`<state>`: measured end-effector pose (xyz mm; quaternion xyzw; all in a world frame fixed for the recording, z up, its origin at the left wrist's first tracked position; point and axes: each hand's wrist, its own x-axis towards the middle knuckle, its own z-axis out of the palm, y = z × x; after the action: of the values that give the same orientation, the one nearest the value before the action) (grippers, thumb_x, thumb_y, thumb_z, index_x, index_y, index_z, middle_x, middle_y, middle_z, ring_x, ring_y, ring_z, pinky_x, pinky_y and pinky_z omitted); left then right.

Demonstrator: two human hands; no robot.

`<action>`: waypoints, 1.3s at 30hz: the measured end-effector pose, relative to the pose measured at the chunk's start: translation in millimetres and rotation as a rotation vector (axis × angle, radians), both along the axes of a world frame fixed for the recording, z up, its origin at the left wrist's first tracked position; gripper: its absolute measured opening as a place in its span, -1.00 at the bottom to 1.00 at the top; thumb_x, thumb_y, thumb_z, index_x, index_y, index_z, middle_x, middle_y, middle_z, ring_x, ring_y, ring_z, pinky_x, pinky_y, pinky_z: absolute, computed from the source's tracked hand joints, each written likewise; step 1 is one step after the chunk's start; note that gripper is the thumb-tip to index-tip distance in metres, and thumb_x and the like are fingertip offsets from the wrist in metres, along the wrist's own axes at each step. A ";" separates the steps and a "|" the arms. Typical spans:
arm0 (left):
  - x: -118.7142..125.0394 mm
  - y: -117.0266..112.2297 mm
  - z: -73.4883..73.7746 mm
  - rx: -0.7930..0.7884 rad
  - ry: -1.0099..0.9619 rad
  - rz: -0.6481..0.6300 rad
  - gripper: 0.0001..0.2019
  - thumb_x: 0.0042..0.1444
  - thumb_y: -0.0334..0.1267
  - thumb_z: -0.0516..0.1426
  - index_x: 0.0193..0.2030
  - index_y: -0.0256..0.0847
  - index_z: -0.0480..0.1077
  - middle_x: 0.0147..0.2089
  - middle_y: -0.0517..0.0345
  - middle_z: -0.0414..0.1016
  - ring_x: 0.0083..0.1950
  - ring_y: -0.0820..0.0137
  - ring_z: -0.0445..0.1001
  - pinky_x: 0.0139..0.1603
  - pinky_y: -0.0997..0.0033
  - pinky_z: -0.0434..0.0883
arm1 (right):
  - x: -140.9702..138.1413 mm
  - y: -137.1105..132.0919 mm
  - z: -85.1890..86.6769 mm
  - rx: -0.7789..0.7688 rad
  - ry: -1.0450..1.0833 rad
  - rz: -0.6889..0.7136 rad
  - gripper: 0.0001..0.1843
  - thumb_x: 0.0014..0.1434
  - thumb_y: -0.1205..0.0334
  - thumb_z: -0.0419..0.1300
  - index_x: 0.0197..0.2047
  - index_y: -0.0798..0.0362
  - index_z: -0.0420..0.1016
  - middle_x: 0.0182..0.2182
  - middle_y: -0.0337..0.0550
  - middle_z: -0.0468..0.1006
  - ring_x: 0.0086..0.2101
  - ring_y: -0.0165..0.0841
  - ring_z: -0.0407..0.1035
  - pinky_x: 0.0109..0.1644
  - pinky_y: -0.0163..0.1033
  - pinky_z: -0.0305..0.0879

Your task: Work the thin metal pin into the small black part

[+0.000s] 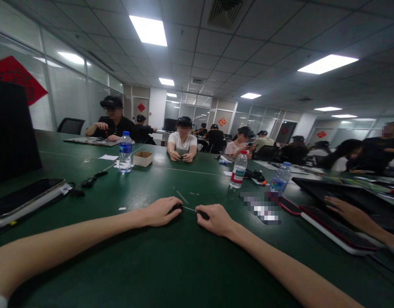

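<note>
Both my arms stretch forward over a dark green table [171, 265]. My left hand [161, 211] is closed around a small dark object [177, 207]. My right hand [216, 219] is closed on another small dark piece [201, 212]. A thin metal rod or wire [189, 209] runs between the two hands, just above the tabletop. What exactly the dark pieces are is too small to tell.
A tablet [24, 197] lies at left, water bottles [125, 152] [239, 170] and a small cardboard box [143, 158] stand further out. Another person's hand [339, 208] rests on devices at right. Several people sit around the far side of the table.
</note>
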<state>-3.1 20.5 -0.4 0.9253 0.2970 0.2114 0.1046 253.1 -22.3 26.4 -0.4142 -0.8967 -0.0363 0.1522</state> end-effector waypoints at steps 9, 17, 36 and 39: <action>-0.8 0.0 -3.2 -0.040 -0.028 -0.017 -0.61 0.35 -0.05 -0.20 0.09 -0.18 0.27 0.02 0.04 0.43 0.01 0.33 0.43 0.07 0.31 0.34 | 2.3 -2.2 -2.6 0.045 -0.029 0.037 -0.70 0.23 0.16 0.05 -0.10 0.05 0.53 -0.39 -0.17 0.59 -0.47 -0.44 0.40 -0.33 -0.38 0.24; -1.9 2.8 -5.0 -0.088 -0.032 -0.046 -0.61 0.30 0.02 -0.10 0.07 -0.16 0.29 0.00 0.04 0.44 0.00 0.30 0.43 0.03 0.32 0.36 | 3.0 -1.7 -4.7 0.078 -0.038 0.053 -0.71 0.21 0.17 0.07 -0.12 0.06 0.54 -0.42 -0.17 0.59 -0.49 -0.44 0.39 -0.35 -0.38 0.23; -3.2 3.5 -4.0 -0.075 -0.008 -0.063 -0.64 0.26 0.01 0.00 0.01 -0.18 0.36 -0.06 0.04 0.47 -0.08 0.30 0.46 -0.05 0.35 0.38 | 3.6 -2.9 -2.2 0.069 -0.053 0.113 -0.73 0.23 0.19 0.04 -0.15 0.07 0.54 -0.45 -0.19 0.57 -0.52 -0.47 0.35 -0.40 -0.40 0.20; -3.6 3.8 -3.1 -0.054 -0.010 -0.094 -0.65 0.26 0.00 0.01 0.00 -0.19 0.38 -0.08 0.03 0.48 -0.09 0.31 0.46 -0.06 0.37 0.37 | 4.7 -2.7 -0.5 0.063 -0.046 0.142 -0.72 0.22 0.19 0.04 -0.14 0.07 0.54 -0.44 -0.17 0.57 -0.50 -0.45 0.37 -0.38 -0.39 0.22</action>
<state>-6.6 24.2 -3.5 0.9339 0.2585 0.2028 0.1409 257.8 -25.0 25.9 -0.3437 -0.9254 -0.0633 0.1469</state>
